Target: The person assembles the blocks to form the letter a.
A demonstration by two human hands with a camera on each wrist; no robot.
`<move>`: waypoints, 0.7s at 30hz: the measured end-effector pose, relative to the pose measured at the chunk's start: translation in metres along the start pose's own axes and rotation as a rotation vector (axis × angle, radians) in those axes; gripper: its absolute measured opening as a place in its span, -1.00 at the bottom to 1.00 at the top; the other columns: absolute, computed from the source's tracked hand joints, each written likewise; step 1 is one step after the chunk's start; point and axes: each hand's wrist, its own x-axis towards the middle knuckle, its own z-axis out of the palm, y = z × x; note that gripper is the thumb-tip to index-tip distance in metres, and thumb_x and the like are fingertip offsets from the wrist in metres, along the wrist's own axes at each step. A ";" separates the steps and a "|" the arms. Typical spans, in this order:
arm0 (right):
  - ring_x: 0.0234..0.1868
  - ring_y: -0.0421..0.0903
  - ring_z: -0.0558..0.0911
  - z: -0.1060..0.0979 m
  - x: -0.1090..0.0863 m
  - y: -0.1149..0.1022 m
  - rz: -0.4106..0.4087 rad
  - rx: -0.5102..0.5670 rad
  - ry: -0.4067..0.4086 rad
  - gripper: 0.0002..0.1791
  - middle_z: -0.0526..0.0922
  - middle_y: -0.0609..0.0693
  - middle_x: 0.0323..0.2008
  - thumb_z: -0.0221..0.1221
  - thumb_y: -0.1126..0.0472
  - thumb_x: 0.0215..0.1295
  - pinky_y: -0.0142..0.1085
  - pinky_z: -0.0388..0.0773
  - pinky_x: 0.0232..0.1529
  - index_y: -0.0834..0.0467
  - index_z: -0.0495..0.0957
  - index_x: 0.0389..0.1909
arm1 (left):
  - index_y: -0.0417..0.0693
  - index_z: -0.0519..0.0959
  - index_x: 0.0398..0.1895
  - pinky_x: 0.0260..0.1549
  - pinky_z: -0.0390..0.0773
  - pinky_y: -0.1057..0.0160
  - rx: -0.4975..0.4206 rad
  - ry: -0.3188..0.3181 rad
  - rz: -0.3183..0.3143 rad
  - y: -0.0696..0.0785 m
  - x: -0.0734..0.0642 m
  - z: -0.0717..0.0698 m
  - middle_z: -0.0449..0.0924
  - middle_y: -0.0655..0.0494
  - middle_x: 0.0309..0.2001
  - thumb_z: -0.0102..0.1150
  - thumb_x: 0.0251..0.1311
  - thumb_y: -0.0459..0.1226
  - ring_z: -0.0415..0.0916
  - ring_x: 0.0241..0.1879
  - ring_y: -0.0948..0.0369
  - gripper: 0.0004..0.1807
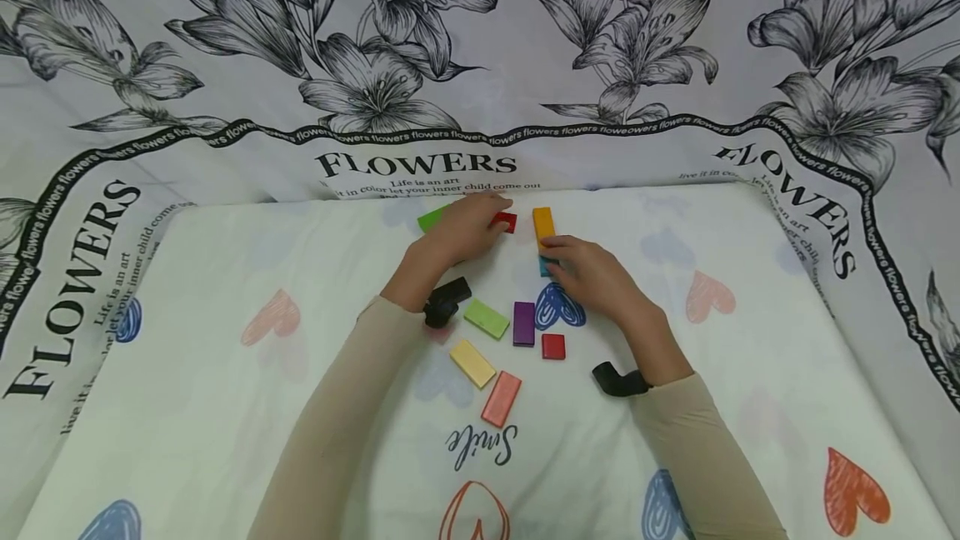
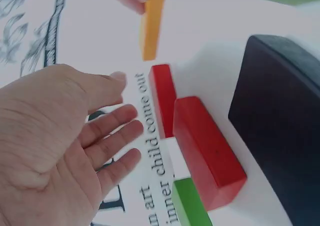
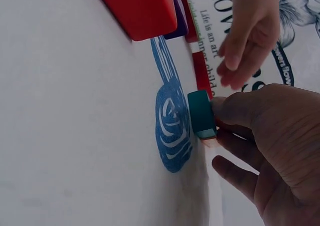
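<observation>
My left hand (image 1: 468, 227) hovers over the far side of the table, fingers loosely bent and holding nothing. Close to it in the left wrist view lie two red blocks (image 2: 162, 100) and a green block (image 2: 190, 203); in the head view the hand covers part of this row. My right hand (image 1: 592, 269) pinches a teal block (image 3: 201, 110) between thumb and fingers. The teal block meets the near end of an orange block (image 1: 543, 223), in line with it. Part of the teal block is hidden behind the fingers.
Nearer me lie a black block (image 1: 453, 288), a light green block (image 1: 486, 319), a purple block (image 1: 524, 324), a small red block (image 1: 553, 347), a yellow block (image 1: 472, 363) and a pink block (image 1: 501, 398). A printed cloth (image 1: 187, 407) covers the table.
</observation>
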 end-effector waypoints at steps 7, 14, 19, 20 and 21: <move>0.56 0.16 0.45 0.003 -0.001 -0.001 -0.003 0.002 -0.007 -0.47 0.52 0.10 0.49 0.28 0.08 0.51 0.11 0.39 0.56 0.15 0.55 0.41 | -0.05 0.45 0.53 0.55 0.40 0.02 -0.030 -0.002 -0.048 -0.007 -0.014 0.002 0.50 -0.05 0.48 0.15 0.56 -0.13 0.44 0.48 0.00 -0.45; 0.53 0.15 0.48 0.011 0.002 -0.001 0.023 -0.011 0.003 -0.46 0.56 0.10 0.46 0.33 0.03 0.47 0.11 0.41 0.55 0.15 0.58 0.38 | -0.02 0.44 0.54 0.58 0.35 -0.03 -0.024 -0.032 -0.050 -0.007 -0.019 0.013 0.38 -0.07 0.57 0.08 0.59 -0.05 0.34 0.57 -0.03 -0.45; 0.52 0.16 0.49 0.006 0.003 -0.001 0.007 -0.032 0.009 -0.46 0.57 0.11 0.44 0.35 0.05 0.45 0.11 0.41 0.55 0.16 0.59 0.36 | -0.04 0.41 0.55 0.62 0.27 -0.03 0.001 -0.045 -0.034 -0.003 -0.016 0.007 0.31 -0.06 0.61 0.06 0.60 -0.03 0.27 0.61 -0.03 -0.42; 0.52 0.16 0.49 0.005 0.003 0.000 0.004 -0.031 0.012 -0.46 0.57 0.11 0.45 0.36 0.05 0.44 0.12 0.40 0.55 0.16 0.59 0.36 | -0.04 0.41 0.56 0.63 0.27 -0.03 0.001 -0.043 -0.034 -0.003 -0.015 0.006 0.31 -0.05 0.62 0.06 0.60 -0.04 0.26 0.62 -0.03 -0.42; 0.52 0.16 0.48 0.004 0.003 0.001 0.003 -0.030 0.015 -0.46 0.57 0.11 0.45 0.35 0.05 0.45 0.12 0.40 0.55 0.16 0.59 0.36 | -0.04 0.40 0.56 0.63 0.26 -0.03 0.001 -0.045 -0.035 -0.003 -0.014 0.006 0.31 -0.05 0.62 0.06 0.60 -0.04 0.26 0.62 -0.02 -0.42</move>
